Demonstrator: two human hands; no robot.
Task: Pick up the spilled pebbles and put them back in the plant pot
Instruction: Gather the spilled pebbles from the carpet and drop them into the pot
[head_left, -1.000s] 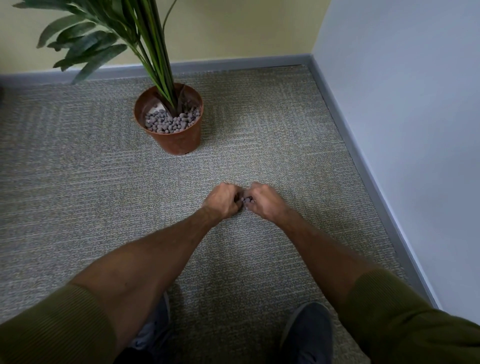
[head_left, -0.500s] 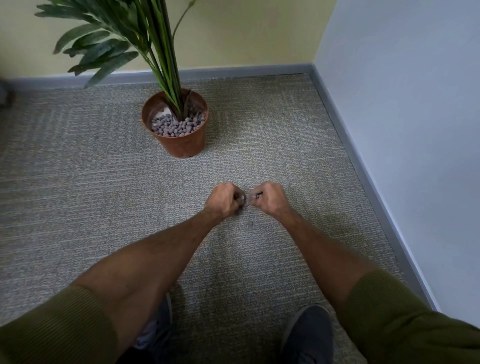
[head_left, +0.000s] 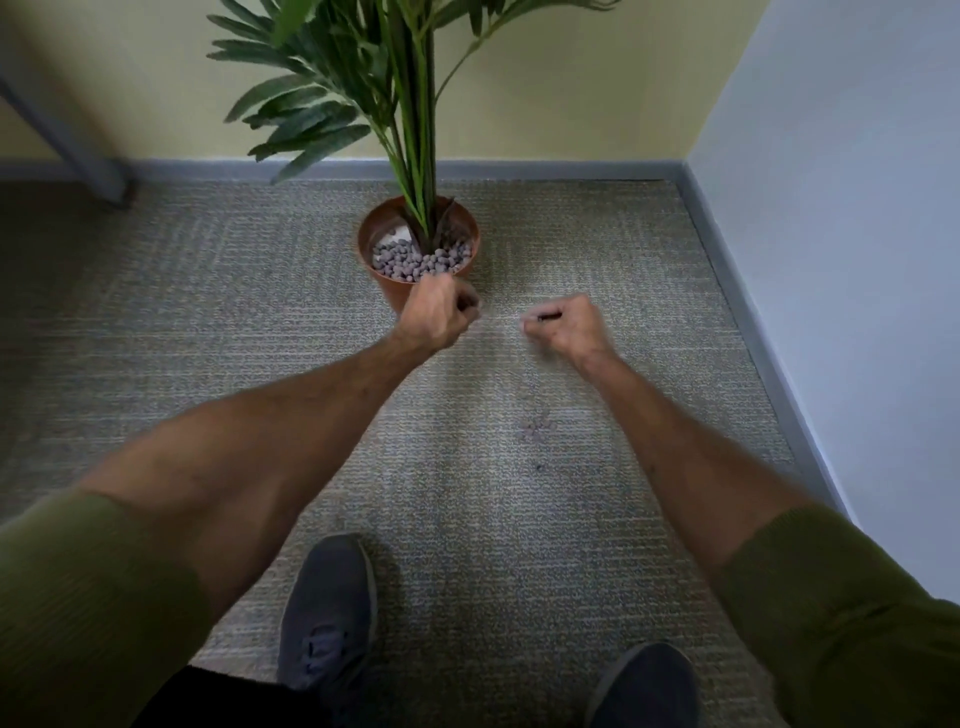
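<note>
on the carpet (head_left: 208, 322) in a room corner, my left hand (head_left: 439, 314) hangs curled into a closed grip just at the near rim of the plant pot (head_left: 400, 293), my right hand (head_left: 569, 327) fisted beside it; whether either grip holds anything, i cannot tell. a few spilled pebbles (head_left: 537, 428) lie blurred between my forearms, more pebbles in the pot (head_left: 415, 260).

Terracotta, green and grey in a yellow-and-blue corner
Round terracotta-brown plastic plant pot (head_left: 396, 291) holds grey-mauve rounded pebbles (head_left: 415, 260) and a plant with deep green leaves (head_left: 311, 122); a few matching grey-mauve pebbles on the carpet (head_left: 537, 428); grey-beige carpet floor (head_left: 208, 291) woven in fine horizontal ribs; pale yellow wall (head_left: 571, 78), pale blue wall (head_left: 857, 208), grey skirting board (head_left: 571, 169); olive-green ribbed sleeves (head_left: 78, 613); dark grey shoes (head_left: 327, 613)
</note>
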